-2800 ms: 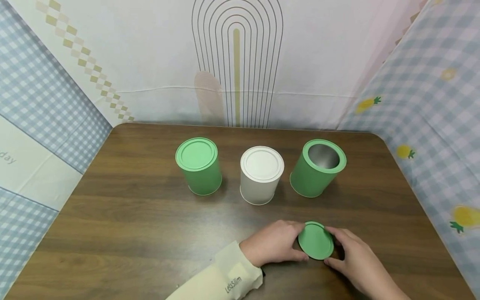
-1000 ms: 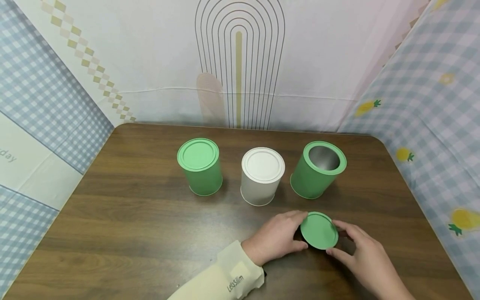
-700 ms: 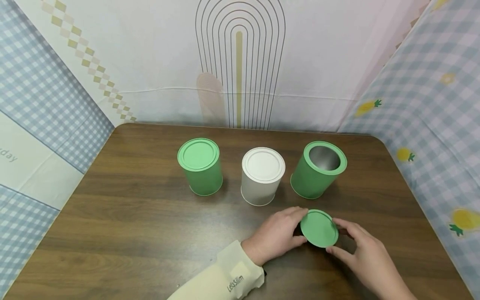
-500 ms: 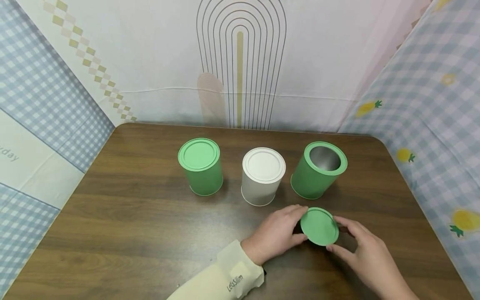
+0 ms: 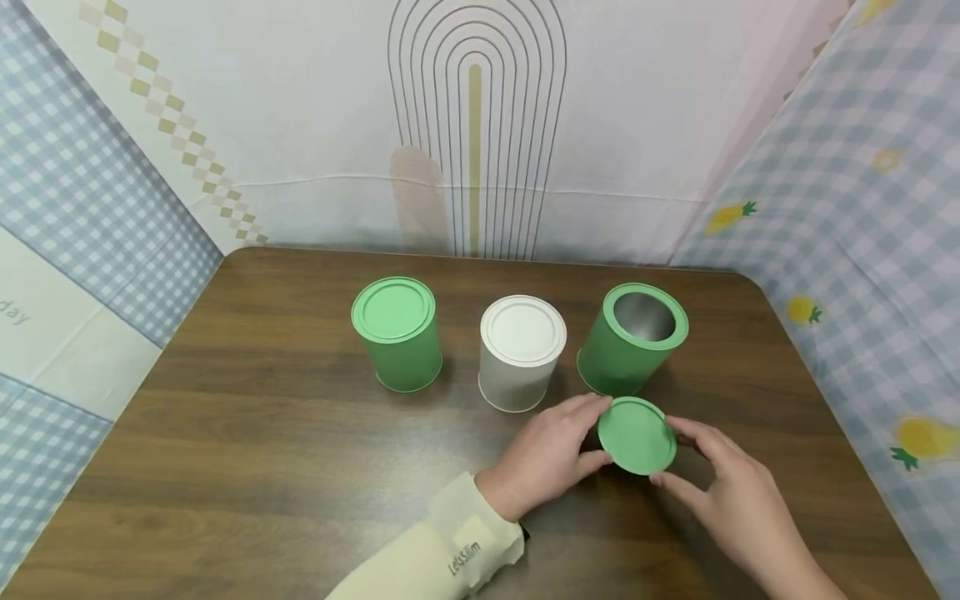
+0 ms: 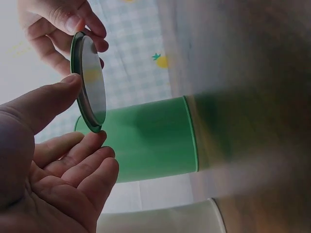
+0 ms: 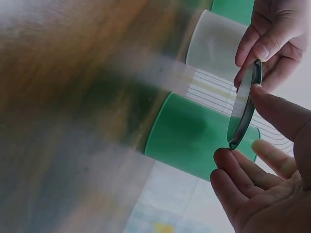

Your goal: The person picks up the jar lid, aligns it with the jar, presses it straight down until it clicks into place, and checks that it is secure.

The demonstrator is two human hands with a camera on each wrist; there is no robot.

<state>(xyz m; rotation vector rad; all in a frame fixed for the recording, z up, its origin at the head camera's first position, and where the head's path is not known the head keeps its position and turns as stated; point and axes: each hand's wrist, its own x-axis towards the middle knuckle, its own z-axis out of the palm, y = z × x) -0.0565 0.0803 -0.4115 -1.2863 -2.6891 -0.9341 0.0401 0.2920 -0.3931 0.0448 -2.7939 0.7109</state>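
Both hands pinch a round green lid (image 5: 637, 435) by its edge, in front of the uncovered can in the head view. My left hand (image 5: 543, 454) grips its left side between thumb and fingers, and my right hand (image 5: 738, 492) grips the right side. Both wrist views show the lid (image 6: 92, 82) up off the table, its underside shiny silver. Just beyond it stands a green can (image 5: 618, 358) with its round mouth uncovered and a grey metal inside. In the right wrist view, that green can (image 7: 189, 136) is behind the lid.
A white can (image 5: 517, 358) with its lid on stands left of the uncovered can. Further left is a green can (image 5: 401, 342), also lidded. All stand on a brown wooden table (image 5: 262, 467), backed by a patterned cloth (image 5: 322, 108).
Both hands have lifted the lid and carried it away from the person, closer to the uncovered green can. The three cans have not moved.
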